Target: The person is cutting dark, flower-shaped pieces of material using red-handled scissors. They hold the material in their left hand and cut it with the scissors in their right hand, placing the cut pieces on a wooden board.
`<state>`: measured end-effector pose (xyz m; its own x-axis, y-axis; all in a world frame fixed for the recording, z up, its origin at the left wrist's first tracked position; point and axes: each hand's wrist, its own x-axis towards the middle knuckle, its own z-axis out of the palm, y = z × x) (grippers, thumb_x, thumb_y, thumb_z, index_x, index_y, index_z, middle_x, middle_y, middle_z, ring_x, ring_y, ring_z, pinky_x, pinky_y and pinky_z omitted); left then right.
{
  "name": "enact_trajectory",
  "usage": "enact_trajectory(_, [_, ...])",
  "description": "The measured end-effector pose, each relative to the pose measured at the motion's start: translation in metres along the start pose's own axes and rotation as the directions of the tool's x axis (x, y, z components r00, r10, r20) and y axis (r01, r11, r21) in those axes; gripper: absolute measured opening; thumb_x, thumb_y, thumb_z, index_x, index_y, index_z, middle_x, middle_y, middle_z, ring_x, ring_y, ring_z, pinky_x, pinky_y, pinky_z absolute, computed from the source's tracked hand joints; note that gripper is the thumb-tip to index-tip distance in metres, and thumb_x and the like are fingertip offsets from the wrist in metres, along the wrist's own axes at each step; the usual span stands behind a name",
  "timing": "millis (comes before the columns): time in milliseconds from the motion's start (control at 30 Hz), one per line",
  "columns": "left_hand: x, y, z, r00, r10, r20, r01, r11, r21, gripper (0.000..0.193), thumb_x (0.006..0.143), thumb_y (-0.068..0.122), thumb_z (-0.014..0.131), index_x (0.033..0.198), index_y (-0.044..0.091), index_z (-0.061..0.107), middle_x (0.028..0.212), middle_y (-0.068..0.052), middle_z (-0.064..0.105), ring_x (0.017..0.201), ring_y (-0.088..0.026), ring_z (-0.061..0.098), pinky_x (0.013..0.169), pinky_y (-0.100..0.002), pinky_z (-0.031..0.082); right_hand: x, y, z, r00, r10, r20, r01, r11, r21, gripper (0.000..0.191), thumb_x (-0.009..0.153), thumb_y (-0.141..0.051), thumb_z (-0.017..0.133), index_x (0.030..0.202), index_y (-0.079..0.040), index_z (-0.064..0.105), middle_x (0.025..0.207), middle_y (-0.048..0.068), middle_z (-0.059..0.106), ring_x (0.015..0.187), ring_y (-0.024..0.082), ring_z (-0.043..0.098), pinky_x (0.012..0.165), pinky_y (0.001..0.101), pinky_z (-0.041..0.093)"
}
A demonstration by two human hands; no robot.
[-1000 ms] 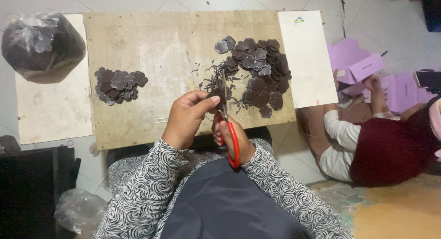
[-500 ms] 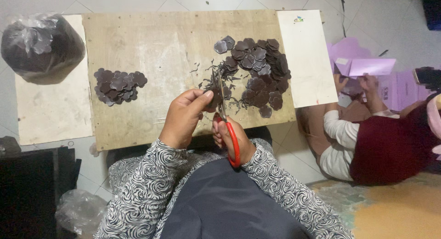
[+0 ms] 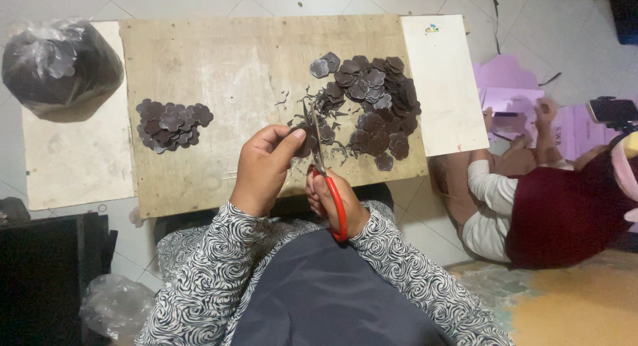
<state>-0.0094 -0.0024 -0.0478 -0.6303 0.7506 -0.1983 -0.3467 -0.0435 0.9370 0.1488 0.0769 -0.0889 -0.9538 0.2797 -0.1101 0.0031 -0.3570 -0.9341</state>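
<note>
Tiled floor, with a low wooden board (image 3: pixel 219 73) laid across it and pale panels at either end. At the near edge of that board, a small dark flower-shaped piece (image 3: pixel 306 141), pinched between thumb and forefinger of the left hand (image 3: pixel 264 170), fingers pressed together on it. Just to the right of that hand, red-handled scissors (image 3: pixel 325 170), gripped by the right hand (image 3: pixel 334 201), fingers curled through the loops, blades pointing away from the body and meeting the pinched piece; whether parted or closed, too fine to tell. Beyond the blades and around the fingertips, thin dark trimmings (image 3: pixel 335 120) scattered over the wood. Further out and to the right of the hands, a large heap of dark pieces (image 3: pixel 375 103); well to the left of the left hand, a smaller, tidier pile of flower shapes (image 3: pixel 171 123). Judging by those two heaps, probably early to midway: a modest share finished on the left, the bulk on the right not yet trimmed, one piece under the blades now. Far left, past the smaller pile, a clear plastic bag (image 3: pixel 60 67) stuffed with more dark material, possibly further stock. Off to the right, another person (image 3: pixel 551 206) seated on the floor, handling purple sheets (image 3: pixel 508 87).
</note>
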Motion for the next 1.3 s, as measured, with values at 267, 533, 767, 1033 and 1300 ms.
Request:
enact_trajectory(267, [0.002, -0.001, -0.004, 0.998, 0.07, 0.009, -0.07, 0.997, 0.035, 0.015, 0.099, 0.013, 0.067, 0.099, -0.001, 0.069, 0.092, -0.005, 0.074, 0.085, -0.01, 0.068, 0.081, -0.025, 0.056, 0.0, -0.002, 0.001, 0.999, 0.049, -0.006, -0.049, 0.998, 0.028, 0.044, 0.106, -0.052, 0.046, 0.095, -0.01, 0.046, 0.078, -0.003, 0.04, 0.061, 0.006, 0.038, 0.053, 0.0221, 0.035])
enact_trajectory(533, [0.001, 0.002, -0.007, 0.997, 0.075, -0.005, -0.075, 0.996, 0.045, 0.014, 0.099, 0.012, 0.066, 0.099, -0.001, 0.07, 0.091, -0.005, 0.074, 0.083, -0.009, 0.068, 0.078, -0.025, 0.055, 0.0, -0.006, 0.003, 0.995, 0.096, -0.04, -0.098, 0.994, -0.051, 0.045, 0.106, -0.053, 0.045, 0.098, -0.009, 0.049, 0.079, -0.003, 0.044, 0.063, 0.005, 0.042, 0.054, 0.0215, 0.038])
enact_trajectory(767, [0.002, 0.003, -0.009, 0.999, 0.026, -0.047, -0.022, 0.997, 0.08, 0.016, 0.098, 0.017, 0.067, 0.098, 0.001, 0.07, 0.088, -0.005, 0.075, 0.077, -0.009, 0.067, 0.066, -0.022, 0.05, -0.001, -0.006, 0.002, 0.991, 0.12, -0.055, -0.125, 0.988, -0.092, 0.049, 0.103, -0.056, 0.047, 0.095, -0.008, 0.05, 0.074, -0.003, 0.046, 0.059, 0.006, 0.042, 0.05, 0.0221, 0.037])
enact_trajectory(1033, [0.002, 0.007, -0.01, 0.998, 0.001, -0.065, 0.001, 0.999, 0.038, 0.017, 0.098, 0.019, 0.067, 0.099, 0.002, 0.068, 0.087, -0.004, 0.074, 0.076, -0.01, 0.072, 0.062, -0.021, 0.049, -0.001, 0.003, -0.001, 0.995, 0.076, -0.07, -0.087, 0.982, -0.166, 0.052, 0.103, -0.058, 0.048, 0.093, -0.008, 0.053, 0.074, -0.003, 0.049, 0.062, 0.006, 0.046, 0.054, 0.0223, 0.039])
enact_trajectory(1300, [0.001, 0.011, -0.009, 0.997, -0.017, -0.075, 0.018, 1.0, 0.012, 0.016, 0.096, 0.017, 0.07, 0.099, 0.002, 0.068, 0.088, -0.003, 0.072, 0.077, -0.009, 0.07, 0.061, -0.021, 0.05, 0.0, 0.007, 0.0, 0.991, 0.099, -0.085, -0.11, 0.985, -0.13, 0.048, 0.103, -0.055, 0.049, 0.093, -0.008, 0.052, 0.071, -0.004, 0.047, 0.058, 0.006, 0.045, 0.051, 0.0226, 0.038])
